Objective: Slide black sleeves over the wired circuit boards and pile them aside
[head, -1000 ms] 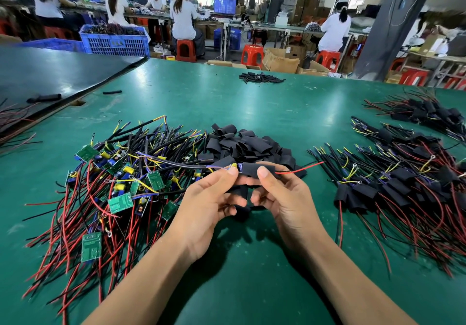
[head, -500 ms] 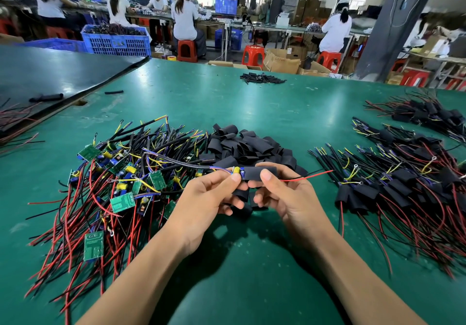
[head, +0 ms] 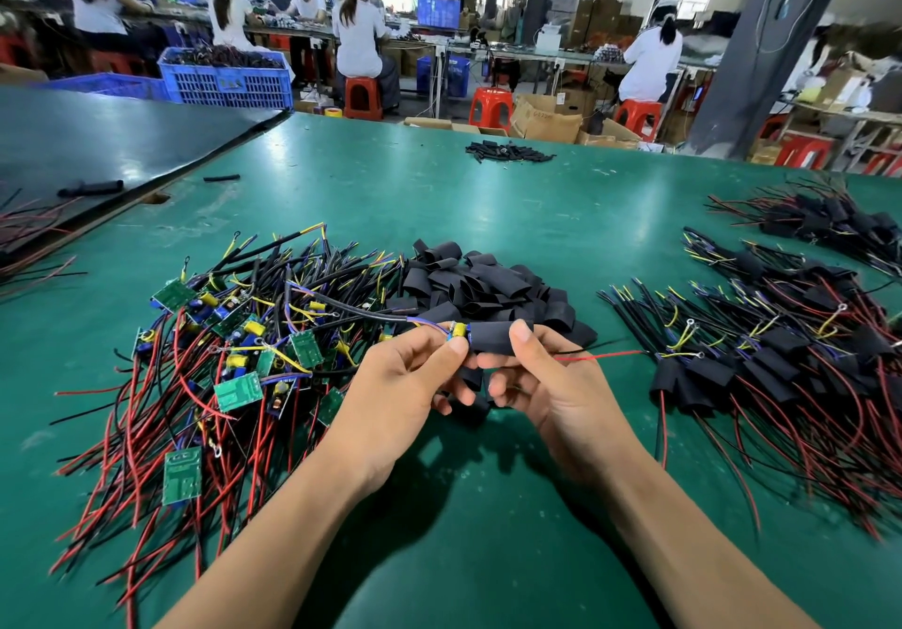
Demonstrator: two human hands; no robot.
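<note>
My left hand (head: 405, 394) pinches the yellow-capped end of a wired circuit board (head: 459, 329) above the green table. My right hand (head: 542, 384) grips a black sleeve (head: 490, 337) that covers most of that board; red and black wires stick out of the sleeve to the right. Extra black sleeves are tucked under my fingers. A heap of loose black sleeves (head: 478, 282) lies just behind my hands. Bare boards with red, black and yellow wires (head: 210, 350) are piled at the left. Sleeved boards (head: 761, 360) are piled at the right.
The green table (head: 488, 199) stretches ahead, with a small heap of black tubes (head: 507, 151) near its far edge. Another sleeved bundle (head: 825, 223) lies at the far right. A dark table (head: 97, 140) adjoins on the left. Seated workers, blue crates and red stools fill the background.
The sleeve has slid further left along the board, so that only the yellow-capped end shows. Both hands have lifted slightly.
</note>
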